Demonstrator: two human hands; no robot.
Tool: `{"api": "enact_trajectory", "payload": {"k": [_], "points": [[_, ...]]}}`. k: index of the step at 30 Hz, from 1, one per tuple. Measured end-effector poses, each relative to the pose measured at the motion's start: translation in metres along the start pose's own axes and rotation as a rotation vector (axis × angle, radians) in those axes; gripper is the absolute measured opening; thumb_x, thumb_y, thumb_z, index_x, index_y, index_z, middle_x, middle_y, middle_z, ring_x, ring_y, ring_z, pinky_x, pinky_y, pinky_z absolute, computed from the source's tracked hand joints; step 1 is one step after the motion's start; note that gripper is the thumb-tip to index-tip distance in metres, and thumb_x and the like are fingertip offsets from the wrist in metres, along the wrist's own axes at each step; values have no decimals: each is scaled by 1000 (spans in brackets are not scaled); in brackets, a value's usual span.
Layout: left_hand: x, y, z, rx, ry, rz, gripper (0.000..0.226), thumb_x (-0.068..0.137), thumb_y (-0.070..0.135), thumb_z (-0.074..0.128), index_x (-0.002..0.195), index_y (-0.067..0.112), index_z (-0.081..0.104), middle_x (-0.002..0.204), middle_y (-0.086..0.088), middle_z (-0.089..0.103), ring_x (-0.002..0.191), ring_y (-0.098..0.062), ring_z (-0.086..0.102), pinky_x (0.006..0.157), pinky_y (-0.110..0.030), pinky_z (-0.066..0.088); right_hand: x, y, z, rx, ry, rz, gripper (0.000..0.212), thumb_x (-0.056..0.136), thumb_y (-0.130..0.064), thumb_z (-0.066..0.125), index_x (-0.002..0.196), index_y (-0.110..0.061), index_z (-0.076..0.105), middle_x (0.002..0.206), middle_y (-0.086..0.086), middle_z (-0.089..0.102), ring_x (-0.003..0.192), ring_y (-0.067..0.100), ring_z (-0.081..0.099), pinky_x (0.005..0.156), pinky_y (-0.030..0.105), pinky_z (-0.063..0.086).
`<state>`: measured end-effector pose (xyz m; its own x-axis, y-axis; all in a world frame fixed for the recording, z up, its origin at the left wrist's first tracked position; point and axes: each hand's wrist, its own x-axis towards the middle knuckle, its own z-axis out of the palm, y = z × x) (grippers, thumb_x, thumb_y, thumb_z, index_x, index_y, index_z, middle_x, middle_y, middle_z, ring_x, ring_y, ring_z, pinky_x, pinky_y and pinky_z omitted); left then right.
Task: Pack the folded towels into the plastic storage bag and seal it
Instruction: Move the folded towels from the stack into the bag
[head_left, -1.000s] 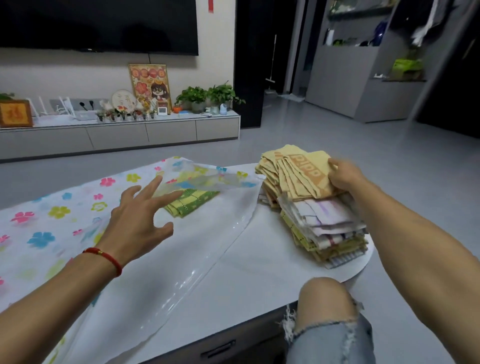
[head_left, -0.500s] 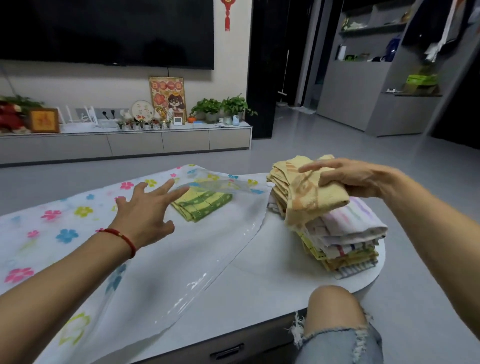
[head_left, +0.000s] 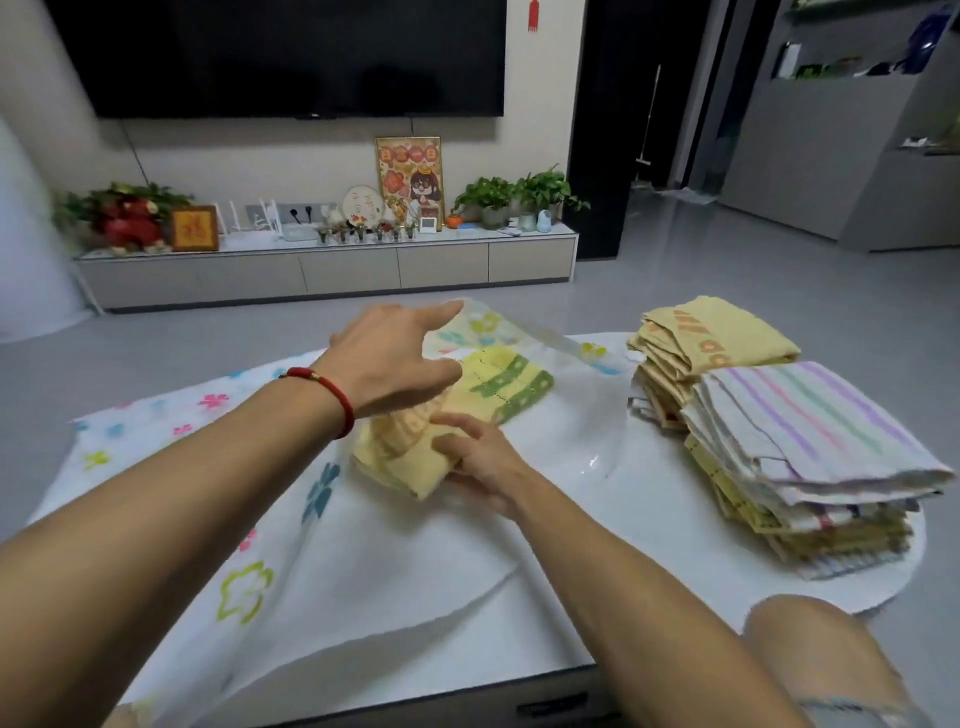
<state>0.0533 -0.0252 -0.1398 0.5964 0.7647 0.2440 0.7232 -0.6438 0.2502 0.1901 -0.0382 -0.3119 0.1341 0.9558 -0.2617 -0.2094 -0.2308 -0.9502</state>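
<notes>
A clear plastic storage bag (head_left: 171, 431) with coloured flower prints lies flat on the white table (head_left: 649, 499). A yellow-and-green folded towel (head_left: 511, 384) lies inside its open mouth. My right hand (head_left: 480, 462) grips a yellow folded towel (head_left: 400, 452) at the mouth, just in front of the green one. My left hand (head_left: 395, 353), with a red bracelet on the wrist, hovers over the bag's upper layer, fingers spread. A stack of folded towels (head_left: 779, 441) stands at the table's right end, a striped towel and a yellow one on top.
My bare knee (head_left: 810, 649) sits below the table's right front edge. Beyond the table is grey floor, then a low TV cabinet (head_left: 332, 270) with plants and frames against the wall.
My right hand has carried the yellow towel from the stack leftward to the bag's mouth. My left hand has moved forward over the bag's upper layer.
</notes>
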Motion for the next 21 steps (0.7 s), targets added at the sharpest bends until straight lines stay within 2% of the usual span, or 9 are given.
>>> {"api": "enact_trajectory", "payload": {"k": [3, 5, 7, 8, 12, 15, 17, 19, 21], "points": [[-4, -6, -6, -90, 11, 25, 67, 79, 34, 56, 145, 39, 41, 132, -1, 64, 104, -29, 62, 85, -33, 50, 26, 46, 34, -279, 189, 13, 28, 89, -14, 70, 115, -26, 72, 123, 1, 67, 100, 17, 64, 71, 16, 51], [-5, -12, -9, -122, 9, 27, 64, 81, 31, 55, 143, 40, 43, 141, 3, 56, 97, -23, 66, 72, -26, 44, 38, 55, 51, -280, 227, -35, 27, 90, -18, 69, 115, -29, 71, 121, -5, 63, 106, 14, 60, 79, 18, 46], [-9, -13, -12, -148, -14, 35, 66, 78, 30, 52, 142, 43, 44, 140, 2, 57, 69, -4, 66, 56, -17, 43, 50, 54, 64, -282, 218, -69, 29, 90, -16, 68, 117, -24, 70, 126, -3, 64, 116, 16, 60, 90, 22, 44], [-11, -12, -13, -159, -31, 42, 68, 75, 31, 51, 141, 44, 44, 139, 2, 58, 63, -4, 64, 50, -18, 44, 57, 52, 69, -292, 211, -86, 30, 90, -13, 66, 118, -22, 70, 130, -1, 65, 120, 18, 59, 94, 24, 45], [-15, -14, -18, -194, -56, 48, 74, 67, 35, 46, 138, 55, 40, 129, 4, 66, 88, -33, 66, 64, -39, 58, 77, 42, 91, -275, 213, -176, 36, 90, -7, 64, 125, -12, 67, 131, 6, 66, 124, 24, 58, 93, 20, 39], [-12, -19, -17, -206, -78, 45, 75, 67, 36, 49, 136, 61, 36, 115, 5, 71, 69, -19, 64, 52, -34, 56, 93, 37, 103, -128, 99, -95, 49, 96, -8, 59, 145, -10, 53, 139, 12, 58, 121, 30, 60, 97, 35, 53], [-12, -24, -12, -131, -96, 55, 80, 67, 35, 54, 139, 61, 30, 132, 2, 62, 91, -5, 64, 70, -23, 55, 96, 34, 104, -62, -17, 6, 56, 98, -11, 54, 152, -19, 43, 139, 11, 55, 100, 30, 69, 75, 37, 65], [-12, -30, -6, -19, -127, 67, 89, 69, 34, 61, 143, 61, 20, 150, -2, 45, 136, -13, 39, 102, -36, 41, 94, 34, 95, -237, 60, -35, 48, 95, -18, 52, 143, -20, 51, 132, 14, 63, 80, 30, 75, 59, 31, 64], [-15, -32, -3, 23, -161, 92, 96, 72, 32, 68, 146, 58, 13, 154, 0, 39, 146, -17, 22, 109, -41, 32, 90, 39, 85, -388, 203, -70, 40, 92, -20, 50, 131, -15, 60, 124, 20, 70, 83, 30, 75, 67, 30, 63]]}}
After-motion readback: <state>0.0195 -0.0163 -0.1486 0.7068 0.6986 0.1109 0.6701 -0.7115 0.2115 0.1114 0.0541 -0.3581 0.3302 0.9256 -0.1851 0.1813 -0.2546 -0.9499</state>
